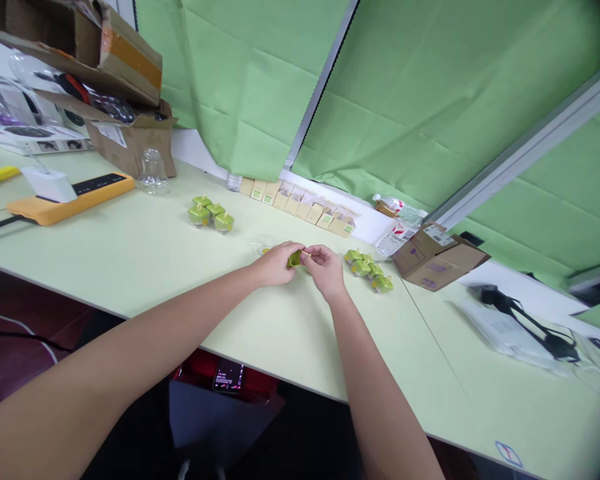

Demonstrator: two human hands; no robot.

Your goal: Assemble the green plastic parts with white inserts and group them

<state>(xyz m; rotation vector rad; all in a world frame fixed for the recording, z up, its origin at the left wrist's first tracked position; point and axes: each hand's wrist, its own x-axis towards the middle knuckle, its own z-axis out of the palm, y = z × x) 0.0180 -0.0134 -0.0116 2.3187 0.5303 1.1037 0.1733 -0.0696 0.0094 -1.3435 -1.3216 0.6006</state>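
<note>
Over the middle of the table [205, 267], my left hand [274, 265] is closed around a small green box top [294, 259]. The fingers of my right hand [326, 270] pinch its near right edge, where a bit of pale yellow shows; the fingers hide most of it. Just beyond my left hand is a small clear plastic container [264, 241] with something yellow at its base. To the right stands a group of small clear boxes with green tops and yellow loops [367, 267]. A similar group of green-topped boxes [211, 215] stands at the left.
A row of small cardboard boxes [300, 205] lines the back edge. Plastic bottles [397, 237] lie beside a brown carton [435, 257] at right. At left are an orange power strip [90, 193], a clear jar [153, 172] and stacked cartons [130, 143]. A phone [229, 375] is below the table edge.
</note>
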